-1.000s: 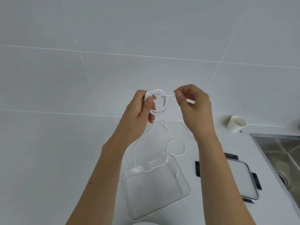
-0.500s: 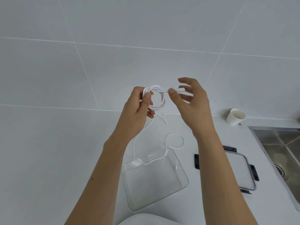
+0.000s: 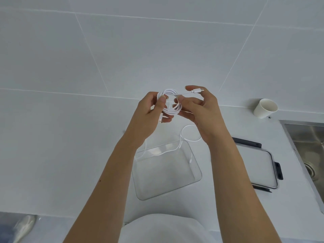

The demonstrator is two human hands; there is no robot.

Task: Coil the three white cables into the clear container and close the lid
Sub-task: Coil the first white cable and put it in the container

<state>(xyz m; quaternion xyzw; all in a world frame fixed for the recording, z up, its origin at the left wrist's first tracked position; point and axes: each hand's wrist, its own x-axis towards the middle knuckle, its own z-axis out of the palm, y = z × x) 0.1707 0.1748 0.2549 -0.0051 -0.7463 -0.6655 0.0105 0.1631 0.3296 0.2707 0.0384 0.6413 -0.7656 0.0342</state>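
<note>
Left hand (image 3: 150, 111) pinches the coiled cable (image 3: 172, 111) above the container (image 3: 166, 183). Right hand (image 3: 201, 111) pinches its free end. The plug (image 3: 198, 90) lies horizontal, pointing right. Fingers hide part of the coil.

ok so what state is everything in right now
coiled cable, wound in loops, plug end free
left hand, grips the coil
right hand, pinches the cable beside the coil
loose cable, uncoiled, lying on the counter
clear container, open
lid, off, flat beside the container
</note>
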